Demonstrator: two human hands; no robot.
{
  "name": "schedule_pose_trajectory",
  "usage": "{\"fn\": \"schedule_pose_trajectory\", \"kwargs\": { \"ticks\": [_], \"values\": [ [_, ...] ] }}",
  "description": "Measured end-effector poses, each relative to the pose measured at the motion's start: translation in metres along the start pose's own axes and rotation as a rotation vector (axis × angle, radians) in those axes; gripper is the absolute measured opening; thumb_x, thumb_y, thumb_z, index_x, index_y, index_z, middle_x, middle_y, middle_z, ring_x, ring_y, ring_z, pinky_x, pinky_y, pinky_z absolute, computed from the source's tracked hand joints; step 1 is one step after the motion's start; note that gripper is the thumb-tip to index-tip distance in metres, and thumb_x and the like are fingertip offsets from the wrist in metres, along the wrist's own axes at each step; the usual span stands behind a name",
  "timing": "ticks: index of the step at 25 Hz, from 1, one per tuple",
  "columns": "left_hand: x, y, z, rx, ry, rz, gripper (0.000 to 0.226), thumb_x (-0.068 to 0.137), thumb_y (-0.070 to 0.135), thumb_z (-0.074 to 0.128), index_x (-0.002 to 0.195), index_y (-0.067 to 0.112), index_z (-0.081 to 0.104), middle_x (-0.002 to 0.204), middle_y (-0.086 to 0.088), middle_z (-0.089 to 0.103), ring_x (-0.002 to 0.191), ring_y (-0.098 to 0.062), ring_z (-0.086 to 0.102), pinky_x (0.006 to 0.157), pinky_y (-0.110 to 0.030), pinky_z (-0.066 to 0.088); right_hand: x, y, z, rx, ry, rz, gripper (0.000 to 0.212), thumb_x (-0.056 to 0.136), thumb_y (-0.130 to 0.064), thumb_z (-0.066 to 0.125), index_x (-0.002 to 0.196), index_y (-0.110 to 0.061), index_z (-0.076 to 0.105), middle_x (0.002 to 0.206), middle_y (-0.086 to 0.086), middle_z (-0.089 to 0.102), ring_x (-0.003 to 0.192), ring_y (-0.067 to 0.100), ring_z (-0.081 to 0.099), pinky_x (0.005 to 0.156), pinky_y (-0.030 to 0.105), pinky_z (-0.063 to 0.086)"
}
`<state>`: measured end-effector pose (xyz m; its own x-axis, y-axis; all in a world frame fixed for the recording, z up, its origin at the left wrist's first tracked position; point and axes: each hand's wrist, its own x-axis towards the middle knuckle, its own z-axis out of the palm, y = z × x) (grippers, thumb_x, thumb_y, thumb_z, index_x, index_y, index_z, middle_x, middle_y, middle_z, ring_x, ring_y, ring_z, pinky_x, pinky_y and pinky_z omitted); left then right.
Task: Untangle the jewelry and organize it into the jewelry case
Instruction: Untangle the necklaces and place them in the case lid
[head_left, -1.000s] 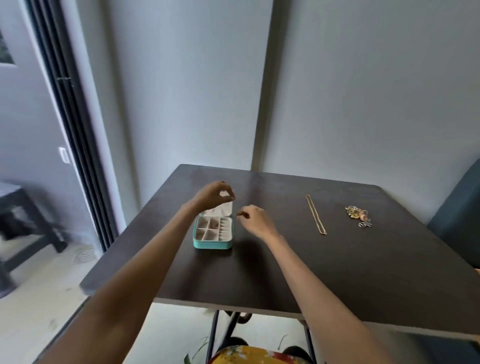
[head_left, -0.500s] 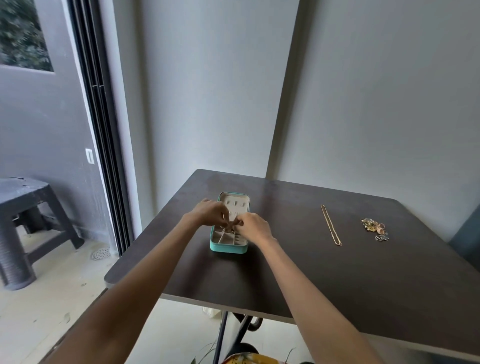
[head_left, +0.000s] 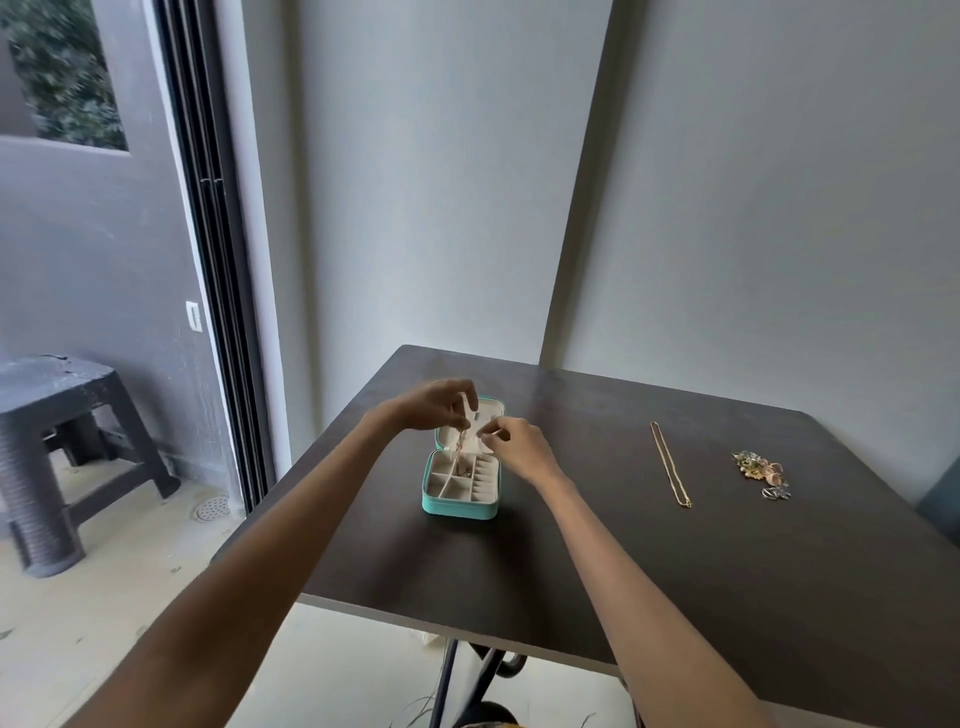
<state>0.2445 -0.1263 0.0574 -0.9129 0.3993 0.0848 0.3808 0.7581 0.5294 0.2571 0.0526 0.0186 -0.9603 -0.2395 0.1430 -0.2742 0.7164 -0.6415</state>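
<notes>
Left hand (head_left: 434, 410) grip pinched on a thin chain (head_left: 457, 449) dangling into the open jewelry case (head_left: 460, 491) near the bench's (head_left: 675, 571) left edge. Right hand (head_left: 514, 441) grip pinched together; on what, cannot tell. Risk: chain snags a divider or re-knots if dropped bunched. Second chain (head_left: 669, 462) and tangled cluster (head_left: 761, 470) wait toward the right edge.

You are sitting in a home, at a dark brown wooden table (head_left: 649, 545) pushed into a corner of plain grey-white walls (head_left: 779, 208). To your left, a black-framed sliding glass door (head_left: 218, 291) gives onto a balcony with a dark grey plastic stool (head_left: 67, 415) and a floor drain (head_left: 213, 508).
</notes>
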Motion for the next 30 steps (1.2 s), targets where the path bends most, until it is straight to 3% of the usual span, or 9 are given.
{"fn": "schedule_pose_trajectory", "kwargs": {
  "ticks": [4,7,10,16,22,28,30],
  "values": [
    [0.003,0.021,-0.018,-0.149,0.036,0.081,0.018,0.090,-0.005,0.049,0.098,0.010,0.048,0.070,0.001,0.057,0.057,0.007,0.053,0.061,-0.008,0.041,0.006,-0.014,-0.018,0.173,0.001,-0.048,0.024,0.087,-0.014,0.058,0.109,-0.016,0.068,0.103,0.002,0.068,0.090,0.014,0.060,0.084,0.030,0.050],
    [0.005,0.034,-0.020,-0.309,0.055,0.074,0.017,0.093,-0.006,0.041,0.098,0.009,0.048,0.073,-0.002,0.054,0.065,-0.001,0.053,0.061,-0.010,0.043,0.006,-0.022,-0.031,0.293,-0.008,-0.043,0.024,0.086,-0.014,0.062,0.109,-0.012,0.067,0.095,0.000,0.067,0.085,0.011,0.058,0.072,0.019,0.047],
    [0.009,0.038,-0.016,-0.500,0.061,0.117,0.020,0.094,-0.006,0.039,0.092,0.012,0.049,0.076,-0.005,0.052,0.069,-0.011,0.056,0.066,-0.019,0.048,0.001,-0.019,-0.043,0.402,-0.012,-0.037,0.023,0.084,-0.019,0.069,0.103,-0.007,0.069,0.085,-0.003,0.066,0.067,-0.003,0.055,0.056,0.003,0.039],
    [0.019,0.046,0.000,-0.761,0.117,0.156,0.018,0.096,-0.003,0.040,0.090,0.012,0.049,0.071,-0.004,0.059,0.066,-0.013,0.059,0.066,-0.022,0.050,-0.003,0.003,-0.050,0.489,0.064,-0.018,0.017,0.080,-0.030,0.072,0.090,-0.016,0.074,0.077,-0.006,0.067,0.065,0.000,0.051,0.064,0.015,0.039],
    [0.035,0.053,0.021,-0.866,0.162,0.092,0.024,0.096,-0.004,0.034,0.089,0.014,0.048,0.073,-0.004,0.044,0.054,-0.007,0.053,0.063,-0.023,0.044,-0.011,0.014,-0.083,0.798,0.138,0.017,0.015,0.090,-0.020,0.059,0.081,-0.012,0.068,0.079,-0.002,0.065,0.076,0.009,0.056,0.069,0.022,0.046],
    [0.044,0.089,0.046,-1.086,0.118,0.157,0.023,0.099,-0.002,0.029,0.095,0.010,0.049,0.075,-0.006,0.047,0.057,-0.013,0.047,0.059,-0.024,0.041,-0.018,0.011,-0.105,1.186,0.168,0.061,0.023,0.093,-0.018,0.051,0.073,-0.010,0.059,0.065,0.001,0.062,0.064,0.013,0.056,0.065,0.025,0.046],
    [0.048,0.099,0.056,-1.141,0.066,0.163,0.022,0.101,0.008,0.029,0.097,0.008,0.051,0.076,-0.007,0.049,0.057,-0.012,0.049,0.058,-0.023,0.042,-0.022,0.010,-0.111,1.258,0.193,0.085,0.026,0.093,-0.019,0.049,0.070,-0.012,0.055,0.056,0.002,0.057,0.057,0.013,0.055,0.062,0.025,0.047]
  ]
}}
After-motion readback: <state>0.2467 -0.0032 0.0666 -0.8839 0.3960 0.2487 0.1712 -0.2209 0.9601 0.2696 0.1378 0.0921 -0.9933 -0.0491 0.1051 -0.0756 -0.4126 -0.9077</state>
